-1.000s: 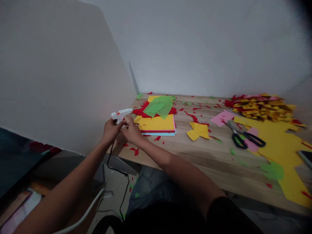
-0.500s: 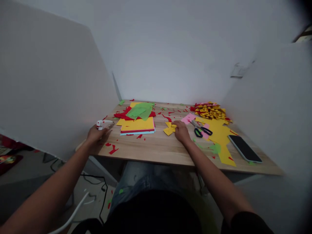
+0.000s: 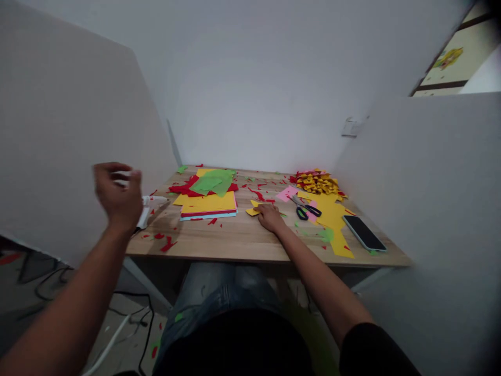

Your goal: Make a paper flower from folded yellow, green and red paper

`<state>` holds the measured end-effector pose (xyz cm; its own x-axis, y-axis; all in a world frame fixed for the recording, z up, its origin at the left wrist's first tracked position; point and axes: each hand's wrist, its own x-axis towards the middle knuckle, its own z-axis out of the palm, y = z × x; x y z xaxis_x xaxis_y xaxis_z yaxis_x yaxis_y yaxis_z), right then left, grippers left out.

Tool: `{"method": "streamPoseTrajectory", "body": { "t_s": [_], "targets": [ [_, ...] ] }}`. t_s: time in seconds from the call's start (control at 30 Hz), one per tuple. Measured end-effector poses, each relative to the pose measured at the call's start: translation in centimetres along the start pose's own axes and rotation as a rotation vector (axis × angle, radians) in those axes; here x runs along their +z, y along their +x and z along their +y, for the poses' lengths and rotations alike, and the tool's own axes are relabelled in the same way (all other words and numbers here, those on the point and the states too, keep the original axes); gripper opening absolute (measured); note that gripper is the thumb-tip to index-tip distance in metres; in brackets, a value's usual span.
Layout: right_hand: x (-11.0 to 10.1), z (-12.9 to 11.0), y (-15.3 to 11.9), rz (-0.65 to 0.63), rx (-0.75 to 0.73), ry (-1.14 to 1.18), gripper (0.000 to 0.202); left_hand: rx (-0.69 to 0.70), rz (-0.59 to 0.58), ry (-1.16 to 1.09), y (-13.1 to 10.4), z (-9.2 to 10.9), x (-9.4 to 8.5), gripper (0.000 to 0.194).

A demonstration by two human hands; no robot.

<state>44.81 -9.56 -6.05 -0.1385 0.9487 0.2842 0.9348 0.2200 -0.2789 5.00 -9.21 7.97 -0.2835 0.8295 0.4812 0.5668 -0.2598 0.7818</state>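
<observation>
My left hand (image 3: 119,198) is raised above the table's left end, slightly blurred, its fingers curled but apart with nothing in them. Just beyond and below it, a white glue gun (image 3: 144,215) lies on the tabletop, partly hidden by the hand. At the middle of the table, my right hand (image 3: 269,215) rests low with its fingers closed on a folded yellow paper piece (image 3: 252,211), covering part of it. To its left is a stack of coloured paper (image 3: 209,202), yellow on top. Black-handled scissors (image 3: 308,210) lie to its right.
A pile of folded yellow and red paper pieces (image 3: 317,183) sits at the back right. A large yellow sheet (image 3: 332,213) and a phone (image 3: 364,233) lie right. Green tissue paper (image 3: 213,181) tops the stack's back. Red scraps dot the table (image 3: 235,243). Panels stand on both sides.
My left hand has let go of the glue gun, which now lies on the table, and has risen to the left. My right hand stays at the yellow paper piece. The view has shifted.
</observation>
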Motion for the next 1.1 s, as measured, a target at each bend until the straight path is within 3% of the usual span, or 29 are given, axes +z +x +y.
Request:
{"method": "streamPoseTrajectory", "body": {
  "t_s": [0.03, 0.07, 0.23, 0.3, 0.37, 0.6, 0.83, 1.1],
  "targets": [
    [0.0, -0.3, -0.2, -0.007, 0.000, 0.003, 0.035, 0.057, 0.047, -0.029, -0.4, 0.9, 1.4, 0.049],
    [0.0, -0.6, -0.4, -0.012, -0.002, 0.009, 0.035, 0.153, -0.022, -0.092, -0.9, 1.5, 3.2, 0.044],
    [0.1, -3.1, -2.2, 0.004, -0.016, 0.025, 0.035, 0.301, -0.561, -0.109, -6.1, 1.1, 12.9, 0.038],
    [0.3, -4.2, -2.8, 0.011, -0.029, 0.022, 0.034, 0.327, -0.687, -0.086, -8.5, 0.2, 15.5, 0.031],
    [0.4, -5.0, -3.2, 0.011, -0.047, 0.023, 0.033, 0.338, -0.724, -0.054, -10.0, -0.7, 16.9, 0.028],
    [0.8, -5.2, -3.4, -0.007, -0.068, 0.039, 0.032, 0.358, -0.778, 0.081, -10.0, -2.7, 17.8, 0.027],
    [0.5, -5.9, -3.4, 0.028, -0.107, -0.012, 0.032, 0.395, -0.800, 0.187, -10.0, -2.4, 17.7, 0.027],
    [1.2, -6.5, -3.0, 0.069, -0.077, -0.038, 0.030, 0.338, -0.868, 0.261, -10.1, -2.6, 17.9, 0.033]
  ]
}}
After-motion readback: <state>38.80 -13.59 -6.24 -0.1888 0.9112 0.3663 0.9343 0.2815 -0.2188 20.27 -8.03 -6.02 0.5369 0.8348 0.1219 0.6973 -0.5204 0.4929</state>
